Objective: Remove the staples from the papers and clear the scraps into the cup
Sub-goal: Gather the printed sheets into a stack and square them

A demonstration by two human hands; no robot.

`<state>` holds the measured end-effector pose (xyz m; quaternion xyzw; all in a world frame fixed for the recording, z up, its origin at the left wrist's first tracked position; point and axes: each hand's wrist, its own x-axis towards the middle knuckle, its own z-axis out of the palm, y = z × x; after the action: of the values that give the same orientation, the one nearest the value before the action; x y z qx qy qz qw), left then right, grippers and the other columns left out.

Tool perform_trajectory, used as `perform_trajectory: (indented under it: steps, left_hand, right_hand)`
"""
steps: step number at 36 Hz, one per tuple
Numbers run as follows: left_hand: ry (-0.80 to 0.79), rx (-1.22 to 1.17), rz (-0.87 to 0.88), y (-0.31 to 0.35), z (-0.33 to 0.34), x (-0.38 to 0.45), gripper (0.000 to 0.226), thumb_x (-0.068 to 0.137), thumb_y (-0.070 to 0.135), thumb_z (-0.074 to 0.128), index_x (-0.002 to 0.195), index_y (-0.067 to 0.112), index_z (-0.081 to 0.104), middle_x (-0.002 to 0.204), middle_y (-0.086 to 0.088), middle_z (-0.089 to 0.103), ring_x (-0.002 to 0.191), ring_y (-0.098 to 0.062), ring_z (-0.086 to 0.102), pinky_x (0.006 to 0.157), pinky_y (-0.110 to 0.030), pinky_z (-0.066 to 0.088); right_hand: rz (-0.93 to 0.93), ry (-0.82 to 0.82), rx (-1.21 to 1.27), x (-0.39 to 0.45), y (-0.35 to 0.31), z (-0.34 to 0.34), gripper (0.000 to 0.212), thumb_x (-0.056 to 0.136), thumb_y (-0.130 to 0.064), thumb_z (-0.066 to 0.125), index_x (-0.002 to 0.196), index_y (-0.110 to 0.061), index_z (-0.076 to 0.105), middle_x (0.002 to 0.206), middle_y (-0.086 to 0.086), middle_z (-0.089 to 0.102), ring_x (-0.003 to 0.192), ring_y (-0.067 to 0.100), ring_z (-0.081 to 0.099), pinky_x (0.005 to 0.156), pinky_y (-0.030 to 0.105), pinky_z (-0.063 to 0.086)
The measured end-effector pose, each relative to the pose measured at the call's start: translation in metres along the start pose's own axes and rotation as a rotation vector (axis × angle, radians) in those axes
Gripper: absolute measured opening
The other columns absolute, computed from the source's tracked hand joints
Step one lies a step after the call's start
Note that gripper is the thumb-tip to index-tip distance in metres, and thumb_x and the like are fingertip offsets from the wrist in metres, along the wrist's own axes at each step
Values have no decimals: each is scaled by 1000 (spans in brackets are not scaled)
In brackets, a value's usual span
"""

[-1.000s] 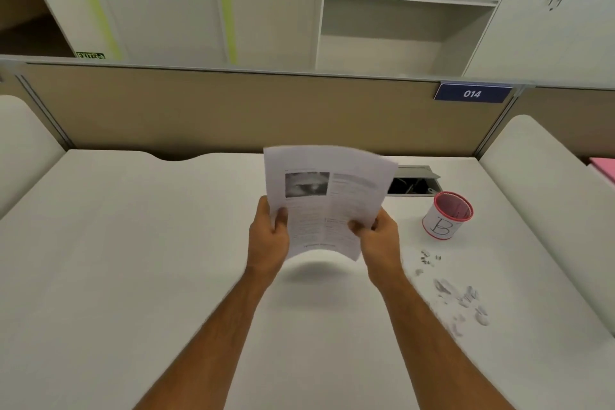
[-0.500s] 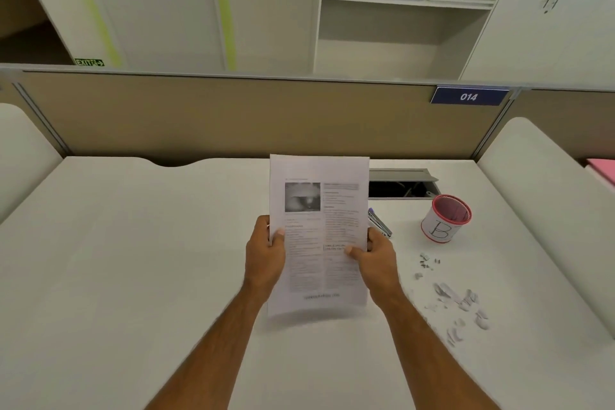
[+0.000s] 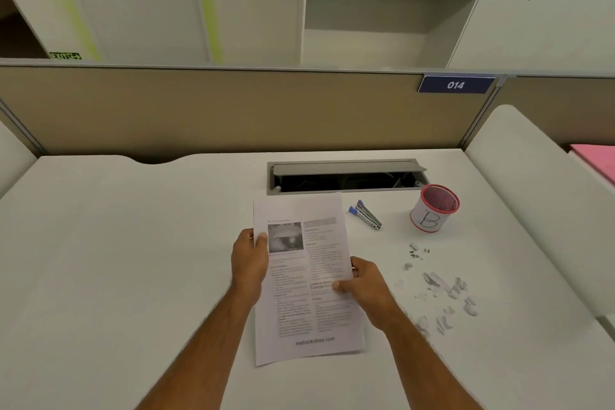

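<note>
A big white desk [image 3: 133,276], with a tan wall panel [image 3: 199,110] along the far edge. Set into the far part, a long grey slot [image 3: 346,176] with its lid tipped up, dark inside. Just near that slot, a small stapler tool [image 3: 366,214] with blue ends, lying flat. To its right, a white cup [image 3: 432,210] with a red rim and a big letter B, standing up. Nearer and to the right, tiny staples [image 3: 416,251], then lots of small paper scraps [image 3: 446,296], spread out loose on the top.
</note>
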<state>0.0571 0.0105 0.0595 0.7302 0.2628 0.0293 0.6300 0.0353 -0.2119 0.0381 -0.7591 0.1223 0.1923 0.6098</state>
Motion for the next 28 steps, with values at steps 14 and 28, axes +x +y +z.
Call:
perform_trajectory:
  steps: [14,28]
  left_hand:
    - [3,27,-112,-9,5,15,31,101,23,52,74,8,44,75,-12,60,62,-17,55,53,-26,40]
    - [-79,24,-179,-22,10,29,30,99,22,56,80,-1,51,84,-24,67,65,-24,58,58,-31,45]
  right_hand:
    - [-19,320,-86,31,2,-7,30,92,-48,63,94,-18,66,91,-1,74,80,16,73,76,39,63]
    - [39,603,-561,119,-26,-51,47,91,-23,66,131,-1,52,123,22,52,114,38,51,91,46,48]
